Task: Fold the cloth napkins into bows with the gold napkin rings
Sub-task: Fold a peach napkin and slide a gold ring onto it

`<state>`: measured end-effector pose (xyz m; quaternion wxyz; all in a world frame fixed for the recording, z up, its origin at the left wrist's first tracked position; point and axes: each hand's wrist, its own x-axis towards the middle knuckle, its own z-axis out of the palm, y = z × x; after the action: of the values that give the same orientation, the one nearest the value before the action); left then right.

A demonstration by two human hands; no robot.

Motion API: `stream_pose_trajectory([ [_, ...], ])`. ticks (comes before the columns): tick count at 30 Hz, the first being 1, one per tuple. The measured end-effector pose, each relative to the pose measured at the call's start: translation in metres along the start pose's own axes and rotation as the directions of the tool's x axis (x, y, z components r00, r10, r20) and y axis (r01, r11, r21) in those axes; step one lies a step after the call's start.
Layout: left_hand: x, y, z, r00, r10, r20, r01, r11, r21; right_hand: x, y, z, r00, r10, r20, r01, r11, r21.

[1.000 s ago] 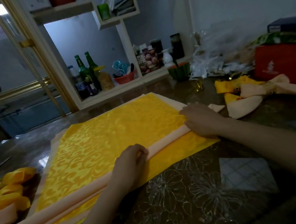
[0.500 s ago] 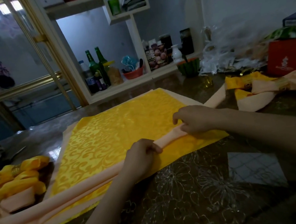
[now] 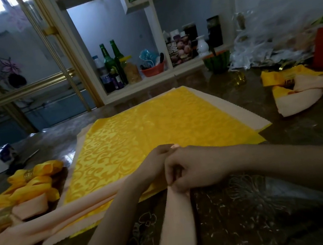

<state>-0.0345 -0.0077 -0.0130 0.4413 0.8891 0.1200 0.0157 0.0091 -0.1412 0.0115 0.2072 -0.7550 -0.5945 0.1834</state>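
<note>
1. Both hands met over the near edge of the flat yellow damask napkin [image 3: 146, 129]. The right hand [image 3: 189, 171] had its fingers curled, pinching the long folded peach cloth strip [image 3: 70, 217] at its middle. The left hand [image 3: 154, 165] was clenched round the same strip, touching the right.
2. That doubled grip looked to me like bending the strip at its centre to start the bow's loops. One end trailed left across the dark glass-topped table [image 3: 253, 203], and the other hung toward the person.
3. A loose gold napkin ring [image 3: 239, 79] sat well apart on the far side, not yet on this strip.
4. Finished bows lay heaped at the left [image 3: 29, 185] and at the right [image 3: 299, 87], probably kept off the working patch.
5. The left fingertips hid behind the right hand, the strip's left end ran out of view, and the dim light blurred the fold itself.
</note>
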Motion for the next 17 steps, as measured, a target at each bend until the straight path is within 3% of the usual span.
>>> stream_pose_trajectory([
  [2,-0.001,0.0,-0.002,1.0,0.009,0.006,-0.01,0.998,0.069,0.005,0.005,-0.008,1.0,-0.011,-0.01,0.012,0.99,0.139],
  [4,0.002,-0.002,-0.002,1.0,0.024,0.008,-0.025,0.989,0.145,0.013,0.018,-0.02,0.976,0.03,-0.214,0.041,0.946,0.321],
  [6,0.004,-0.002,0.0,0.999,0.03,0.011,-0.031,0.983,0.179,0.024,0.036,-0.022,0.93,0.095,-0.356,0.057,0.918,0.393],
  [11,0.009,-0.008,0.002,0.997,0.071,-0.035,-0.059,0.963,0.262,0.039,0.067,-0.003,0.955,0.065,-0.288,0.043,0.935,0.353],
  [14,0.01,-0.011,0.0,0.986,0.078,-0.15,-0.043,0.974,0.223,0.035,0.074,-0.009,0.97,0.008,-0.245,0.067,0.952,0.298],
  [17,0.011,-0.012,-0.005,0.991,0.019,-0.133,0.002,0.987,0.158,0.033,0.079,-0.01,0.983,-0.061,-0.176,0.102,0.966,0.238],
])
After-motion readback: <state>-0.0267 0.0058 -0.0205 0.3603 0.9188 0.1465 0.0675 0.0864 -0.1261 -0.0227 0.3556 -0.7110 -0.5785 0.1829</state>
